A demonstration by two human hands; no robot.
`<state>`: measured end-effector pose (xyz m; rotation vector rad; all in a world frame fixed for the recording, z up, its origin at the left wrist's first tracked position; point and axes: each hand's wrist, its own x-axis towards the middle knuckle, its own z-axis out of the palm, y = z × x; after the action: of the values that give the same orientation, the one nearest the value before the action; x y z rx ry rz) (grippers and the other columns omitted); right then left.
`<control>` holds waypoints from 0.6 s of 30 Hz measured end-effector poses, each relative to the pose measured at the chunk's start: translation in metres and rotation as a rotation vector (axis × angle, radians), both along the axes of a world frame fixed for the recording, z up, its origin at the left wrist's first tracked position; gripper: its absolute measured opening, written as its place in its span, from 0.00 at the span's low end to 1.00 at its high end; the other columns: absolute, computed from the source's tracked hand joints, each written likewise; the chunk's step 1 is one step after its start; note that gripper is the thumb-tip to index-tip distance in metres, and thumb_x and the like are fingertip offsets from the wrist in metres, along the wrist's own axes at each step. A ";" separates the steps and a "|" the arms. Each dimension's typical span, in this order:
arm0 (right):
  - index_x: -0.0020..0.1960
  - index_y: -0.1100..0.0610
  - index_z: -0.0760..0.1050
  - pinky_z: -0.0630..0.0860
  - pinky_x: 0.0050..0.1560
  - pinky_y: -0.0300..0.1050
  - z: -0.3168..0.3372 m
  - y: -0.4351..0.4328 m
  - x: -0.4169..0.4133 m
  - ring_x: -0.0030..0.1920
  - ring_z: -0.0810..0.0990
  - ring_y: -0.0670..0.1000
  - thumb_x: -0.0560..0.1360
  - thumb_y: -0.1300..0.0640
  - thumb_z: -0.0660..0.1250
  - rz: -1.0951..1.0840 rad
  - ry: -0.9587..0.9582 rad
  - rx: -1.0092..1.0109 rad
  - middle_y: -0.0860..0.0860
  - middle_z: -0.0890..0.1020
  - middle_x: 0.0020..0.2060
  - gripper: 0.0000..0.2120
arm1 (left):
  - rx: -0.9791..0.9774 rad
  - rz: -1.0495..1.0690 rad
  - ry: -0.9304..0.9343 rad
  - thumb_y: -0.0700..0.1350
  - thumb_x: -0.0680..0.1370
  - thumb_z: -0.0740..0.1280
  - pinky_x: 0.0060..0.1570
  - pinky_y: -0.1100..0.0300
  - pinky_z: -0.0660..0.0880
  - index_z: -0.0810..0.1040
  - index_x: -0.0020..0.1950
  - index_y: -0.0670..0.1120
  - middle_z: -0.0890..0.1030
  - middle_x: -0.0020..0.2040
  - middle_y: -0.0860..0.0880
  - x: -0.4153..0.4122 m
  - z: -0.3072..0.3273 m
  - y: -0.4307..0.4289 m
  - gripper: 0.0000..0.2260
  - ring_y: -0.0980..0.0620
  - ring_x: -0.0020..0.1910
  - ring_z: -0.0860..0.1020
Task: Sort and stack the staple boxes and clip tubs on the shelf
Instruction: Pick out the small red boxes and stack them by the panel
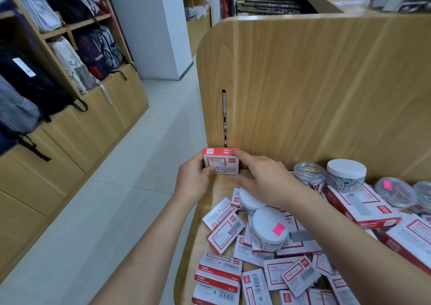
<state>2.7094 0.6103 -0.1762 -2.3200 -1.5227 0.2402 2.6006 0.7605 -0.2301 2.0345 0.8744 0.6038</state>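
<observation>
At shelf point(221, 188) far-left corner, box point(221, 162) held against back panel point(303, 83); left hand point(193, 178) gripped round its left side, right hand point(263, 181) flat-fingered, touching right side. To be squared flush into corner before release; loose boxes point(225, 234), tubs point(269, 230) scattered nearby.

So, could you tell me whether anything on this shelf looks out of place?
Yes. The staple boxes lie in a loose heap across the shelf, overlapping at all angles rather than stacked. A white-lidded tub with a pink sticker sits on top of them, apart from the tubs by the back panel.
</observation>
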 end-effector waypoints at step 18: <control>0.54 0.46 0.79 0.75 0.49 0.35 0.038 -0.133 0.002 0.48 0.80 0.37 0.75 0.54 0.67 -0.310 0.228 0.322 0.38 0.82 0.45 0.09 | 0.063 0.008 0.140 0.46 0.77 0.68 0.61 0.52 0.73 0.66 0.71 0.52 0.75 0.67 0.51 -0.016 0.025 -0.010 0.23 0.50 0.63 0.75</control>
<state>2.7118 0.4770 -0.1382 -2.1456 -0.9954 0.1581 2.5845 0.7508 -0.2054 2.1515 0.9565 0.5035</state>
